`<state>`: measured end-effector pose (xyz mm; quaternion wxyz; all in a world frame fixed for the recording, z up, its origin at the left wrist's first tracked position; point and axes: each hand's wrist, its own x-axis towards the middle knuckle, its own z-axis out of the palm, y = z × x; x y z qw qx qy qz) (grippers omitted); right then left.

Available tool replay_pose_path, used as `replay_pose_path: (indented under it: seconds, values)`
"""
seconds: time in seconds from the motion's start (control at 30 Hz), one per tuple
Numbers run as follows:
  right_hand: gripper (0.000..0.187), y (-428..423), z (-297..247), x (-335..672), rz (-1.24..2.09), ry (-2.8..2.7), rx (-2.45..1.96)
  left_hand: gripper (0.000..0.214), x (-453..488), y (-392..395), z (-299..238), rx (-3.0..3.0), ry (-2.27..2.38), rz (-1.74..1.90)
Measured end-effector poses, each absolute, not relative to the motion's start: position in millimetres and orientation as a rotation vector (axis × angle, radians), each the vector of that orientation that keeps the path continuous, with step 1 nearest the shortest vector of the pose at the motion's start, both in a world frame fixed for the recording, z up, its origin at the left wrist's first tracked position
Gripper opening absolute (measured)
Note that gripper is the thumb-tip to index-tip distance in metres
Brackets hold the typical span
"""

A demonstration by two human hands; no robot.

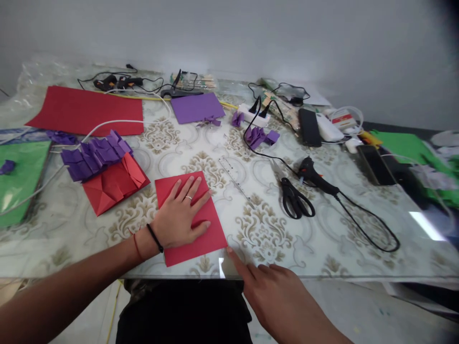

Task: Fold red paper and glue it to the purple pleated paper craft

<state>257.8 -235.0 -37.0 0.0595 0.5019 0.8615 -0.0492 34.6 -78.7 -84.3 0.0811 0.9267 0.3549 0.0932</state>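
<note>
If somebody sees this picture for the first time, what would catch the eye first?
Probably the bright red sheet near the table's front edge, with the left hand spread flat on it and the right hand's index finger at its near right corner. Next, perhaps, the pleated purple paper over folded red paper to the left, and the black-handled scissors beside a glue gun to the right.

a table (340, 260) with a glossy top patterned in tan scrollwork carries a square red sheet (211, 229), folded red paper (107, 193), black-handled scissors (287, 188), a black glue gun (319, 180), a clear ruler (234, 179) and a purple sheet (197, 107).
</note>
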Motion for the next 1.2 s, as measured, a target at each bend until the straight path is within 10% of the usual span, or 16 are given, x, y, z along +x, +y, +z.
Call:
replay_pose_path:
  seconds: [0.13, 0.43, 0.67, 0.87, 1.2]
  values:
    - [0.033, -212.8, -22.3, 253.9, -0.366, 2.743, 1.658, 0.069, 29.7, -68.7, -68.5, 2.741, 1.017, 0.295]
    - [0.060, -205.9, -63.7, 246.7, -0.455, 2.902, 1.542, 0.061, -33.4, -103.2, -48.1, 2.761, 0.831, 0.276]
    - [0.029, -225.8, -64.2, 245.5, -0.591, 3.275, 1.432, 0.102, -40.3, -162.3, -60.8, 2.802, 0.713, 0.294]
    - [0.020, -201.2, -30.0, 230.6, -0.749, 3.637, 1.570, 0.030, -14.3, -158.5, -30.1, 2.684, 0.680, 0.620]
    - [0.015, -136.3, 39.8, 223.0, -1.154, 3.684, 1.729, 0.027, -15.5, -118.0, 23.4, 2.261, 0.786, 1.009]
